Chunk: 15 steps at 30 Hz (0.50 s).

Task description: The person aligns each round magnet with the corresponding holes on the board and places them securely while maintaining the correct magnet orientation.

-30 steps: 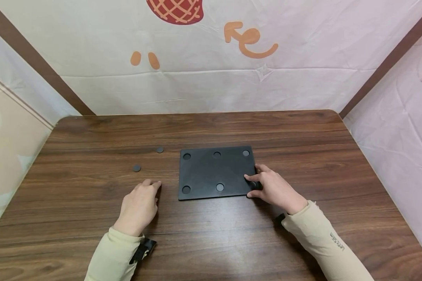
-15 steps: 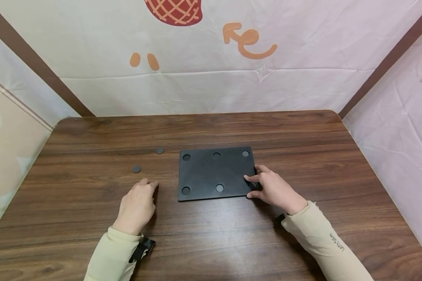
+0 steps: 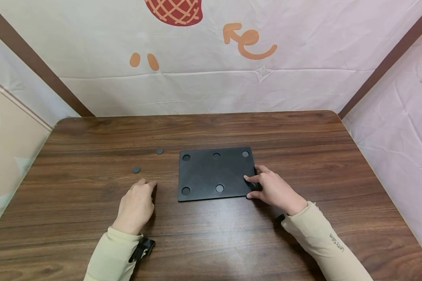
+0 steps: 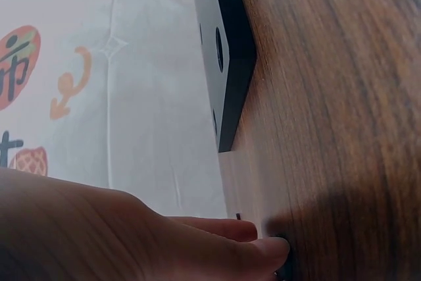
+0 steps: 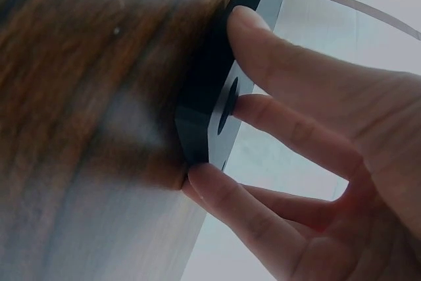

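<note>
Notes from left: a cream sleeve [image 3: 109, 255] with a black strap [image 3: 139, 251] leads to the left hand [image 3: 135, 207], low over the brown wood-grain table [image 3: 302, 156]. Left grip is narrow, fingers bunched; in the left wrist view a small dark piece [image 4: 284, 268] shows at a fingertip, mostly covered, so cannot tell whether it is pinched or merely pressed. Just beyond this hand lies a flat dark-grey round disc [image 3: 136, 169]; a second matching disc [image 3: 160, 151] lies farther back and to the right, apart from the first. Next, near the middle of the table, a flat black rectangular board [image 3: 200, 175] with circular recesses in two rows. Far-left, far-middle and near-left recesses look dark and unfilled; far-right and near-middle show paler grey faces, read as seated discs. Near-right recess is partly hidden by fingers; filling uncertain. At the right end, the right hand [image 3: 276, 189] holds the board's near right corner: thumb [image 5: 263, 51] against the near edge, another finger at the right side, index fingertip on the top face at the recess. Step in hand, as judged: right hand steadies the board and presses at that recess, left works at its small piece. Next move, as judged, calls for a fine fingertip pinch on a thin disc, with the board kept from sliding.
</note>
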Motion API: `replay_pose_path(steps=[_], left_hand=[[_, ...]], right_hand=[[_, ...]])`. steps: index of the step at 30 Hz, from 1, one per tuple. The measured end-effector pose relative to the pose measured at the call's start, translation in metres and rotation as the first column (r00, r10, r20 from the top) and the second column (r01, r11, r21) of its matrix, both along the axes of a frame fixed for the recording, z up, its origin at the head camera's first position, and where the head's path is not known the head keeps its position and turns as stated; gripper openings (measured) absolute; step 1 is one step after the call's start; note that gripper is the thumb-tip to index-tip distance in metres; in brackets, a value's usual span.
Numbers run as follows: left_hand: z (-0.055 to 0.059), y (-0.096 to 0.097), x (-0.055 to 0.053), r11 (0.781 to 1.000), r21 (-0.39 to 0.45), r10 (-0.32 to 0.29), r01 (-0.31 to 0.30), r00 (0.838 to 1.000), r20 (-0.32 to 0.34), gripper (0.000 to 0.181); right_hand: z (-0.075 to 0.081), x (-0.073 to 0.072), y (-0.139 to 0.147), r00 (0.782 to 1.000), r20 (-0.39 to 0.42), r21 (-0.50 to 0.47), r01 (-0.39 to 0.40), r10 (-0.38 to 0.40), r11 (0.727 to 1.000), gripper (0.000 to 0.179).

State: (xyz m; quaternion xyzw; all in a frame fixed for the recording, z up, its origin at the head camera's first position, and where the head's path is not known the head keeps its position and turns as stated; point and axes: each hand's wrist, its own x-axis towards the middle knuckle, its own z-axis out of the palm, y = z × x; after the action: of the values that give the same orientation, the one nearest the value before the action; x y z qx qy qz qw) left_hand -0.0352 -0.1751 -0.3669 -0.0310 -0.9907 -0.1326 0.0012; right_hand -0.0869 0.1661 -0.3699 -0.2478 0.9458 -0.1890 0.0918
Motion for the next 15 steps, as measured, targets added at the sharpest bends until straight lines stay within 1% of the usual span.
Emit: replay_pose_path(steps=[8,15], left_hand=[[0.0015,0.0000,-0.0004,1.000,-0.014,0.021,-0.021,1.000,0.013,0.041],[0.0017,-0.0006,-0.0009,1.000,-0.006,0.023,-0.023,1.000,-0.002,0.038]], right_hand=[[-0.0009,0.0000,0.0002,1.000,0.003,-0.002,0.003,-0.003,1.000,0.051],[-0.0014,-0.0005,0.0005,1.000,-0.007,0.005,-0.004,0.004,1.000,0.051]])
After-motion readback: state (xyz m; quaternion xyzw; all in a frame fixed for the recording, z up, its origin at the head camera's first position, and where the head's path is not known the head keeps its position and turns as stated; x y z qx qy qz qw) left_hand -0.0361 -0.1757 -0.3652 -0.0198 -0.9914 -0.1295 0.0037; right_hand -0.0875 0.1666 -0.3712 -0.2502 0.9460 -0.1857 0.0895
